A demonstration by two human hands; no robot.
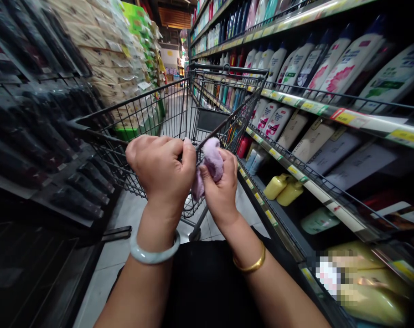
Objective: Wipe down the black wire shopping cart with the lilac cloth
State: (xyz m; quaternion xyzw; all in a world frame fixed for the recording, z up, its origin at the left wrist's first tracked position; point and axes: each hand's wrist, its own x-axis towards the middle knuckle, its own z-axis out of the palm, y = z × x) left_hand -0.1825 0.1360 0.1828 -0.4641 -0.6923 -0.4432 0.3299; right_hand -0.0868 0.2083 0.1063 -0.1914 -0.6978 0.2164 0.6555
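My left hand [161, 166] is closed in a fist at the near rim of a black wire shopping cart [142, 114], its fingers pinching one end of a small lilac cloth [212, 159]. My right hand [220, 182] grips the same cloth from below, fingers curled round it. The cloth is bunched between the two hands, right over the cart's handle end. A pale jade bangle circles my left wrist and a gold bangle my right wrist. The cart basket looks empty.
Shelves on the right [330, 114] carry white and coloured shampoo bottles, with yellow bottles [282, 187] lower down. Dark packaged goods hang on the left rack [32, 114]. Stacked packs [104, 50] stand beyond it. The tiled aisle runs ahead past the cart.
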